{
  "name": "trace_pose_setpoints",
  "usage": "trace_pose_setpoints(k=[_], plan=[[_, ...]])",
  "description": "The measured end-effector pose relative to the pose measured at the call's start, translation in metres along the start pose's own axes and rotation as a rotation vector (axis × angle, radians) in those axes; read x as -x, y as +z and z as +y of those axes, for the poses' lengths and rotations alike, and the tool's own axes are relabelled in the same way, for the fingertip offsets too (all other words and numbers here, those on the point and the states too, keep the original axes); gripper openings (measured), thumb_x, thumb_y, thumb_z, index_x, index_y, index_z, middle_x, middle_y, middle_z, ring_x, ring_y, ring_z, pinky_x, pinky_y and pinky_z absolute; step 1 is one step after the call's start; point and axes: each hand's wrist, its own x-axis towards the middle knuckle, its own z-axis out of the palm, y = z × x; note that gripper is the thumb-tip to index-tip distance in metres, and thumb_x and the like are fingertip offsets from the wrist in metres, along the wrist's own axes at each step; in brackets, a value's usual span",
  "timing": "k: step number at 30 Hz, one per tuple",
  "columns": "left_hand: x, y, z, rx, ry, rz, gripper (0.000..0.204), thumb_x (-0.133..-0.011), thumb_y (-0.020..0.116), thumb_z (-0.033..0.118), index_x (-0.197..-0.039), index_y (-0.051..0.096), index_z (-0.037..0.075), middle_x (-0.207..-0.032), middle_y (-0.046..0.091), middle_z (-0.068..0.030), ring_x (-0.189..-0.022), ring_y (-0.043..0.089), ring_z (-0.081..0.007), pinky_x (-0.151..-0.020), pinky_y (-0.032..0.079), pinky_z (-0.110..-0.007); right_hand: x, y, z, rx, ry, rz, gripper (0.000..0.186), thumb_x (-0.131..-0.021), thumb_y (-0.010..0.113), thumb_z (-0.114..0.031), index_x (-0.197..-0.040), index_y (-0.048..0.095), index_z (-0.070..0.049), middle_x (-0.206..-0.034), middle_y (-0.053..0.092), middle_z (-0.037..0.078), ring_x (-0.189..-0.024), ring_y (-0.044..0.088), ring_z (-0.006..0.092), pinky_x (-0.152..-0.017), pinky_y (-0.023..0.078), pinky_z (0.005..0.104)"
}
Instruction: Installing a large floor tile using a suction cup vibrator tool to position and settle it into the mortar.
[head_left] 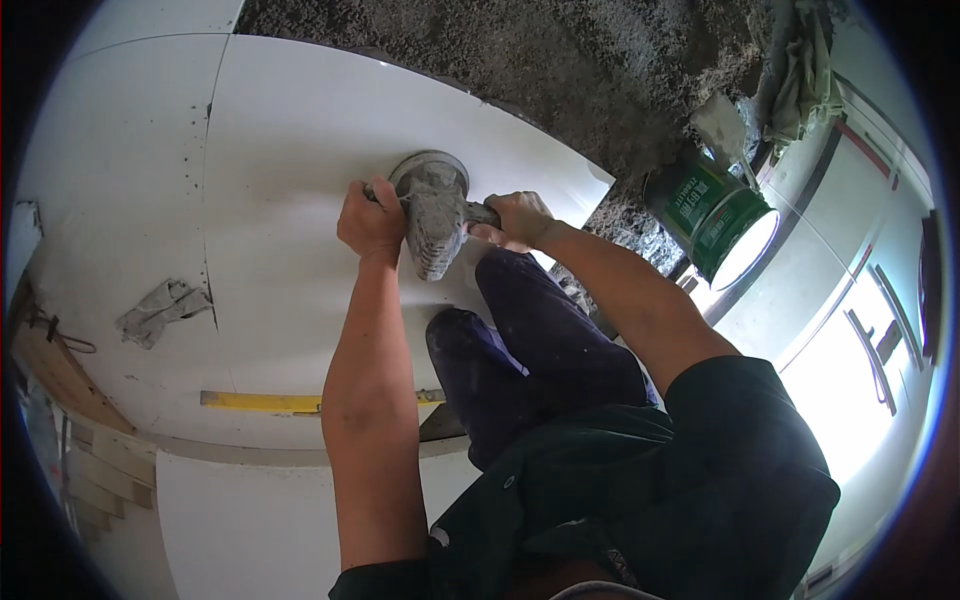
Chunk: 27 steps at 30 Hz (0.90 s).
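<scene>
A tile vibrator (pixel 434 225), grey and caked with dried mortar, stands with its round pad on a large white floor tile (pixel 290 130). My left hand (pixel 372 222) is closed round the handle on its left side. On the other side my right hand (pixel 518 220) grips the right handle. The handles are mostly covered by my fingers. Both forearms reach forward past my bent knees. The tile's far edge borders rough grey mortar (pixel 560 70), and its right corner ends close beyond my right hand.
A green bucket (pixel 725 225) lies tilted at the right, near crumpled cloth (pixel 800 95). On the left tiles are a dirty grey rag (pixel 163 310) and, nearer me, a yellow spirit level (pixel 265 402). A wooden edge (pixel 70 365) bounds the far left.
</scene>
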Motion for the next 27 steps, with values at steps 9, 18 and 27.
trace_pose_setpoints(k=[9,18,27], plan=[[-0.0027,-0.0005,0.0001,0.001,0.037,0.036,0.04,-0.094,0.052,0.044,-0.082,0.06,0.007,-0.079,0.068,-0.0184,-0.073,0.066,-0.0447,-0.063,0.051,-0.054,-0.001,-0.0009,-0.0015,0.008,-0.007,-0.009,0.075,-0.088,0.048,-0.077,-0.099,0.068,-0.005,-0.085,0.07,0.02,-0.087,0.07,0.0409,-0.082,0.054,0.0516],[-0.0013,-0.0003,-0.0031,-0.001,0.04,-0.003,0.04,-0.094,0.052,0.045,-0.083,0.059,0.007,-0.08,0.069,-0.0197,-0.074,0.066,-0.0451,-0.064,0.051,-0.055,-0.001,-0.0035,-0.0015,-0.033,0.017,-0.029,0.077,-0.087,0.049,-0.078,-0.102,0.068,-0.005,-0.088,0.071,0.021,-0.089,0.069,0.0417,-0.083,0.054,0.0518],[-0.001,-0.0018,-0.0059,0.026,0.065,-0.017,0.04,-0.094,0.053,0.045,-0.085,0.059,0.006,-0.081,0.069,-0.0195,-0.075,0.066,-0.0443,-0.066,0.052,-0.054,0.0027,-0.0061,-0.0087,-0.012,0.013,-0.033,0.074,-0.087,0.052,-0.075,-0.104,0.068,-0.004,-0.091,0.071,0.021,-0.091,0.069,0.0427,-0.083,0.053,0.052]])
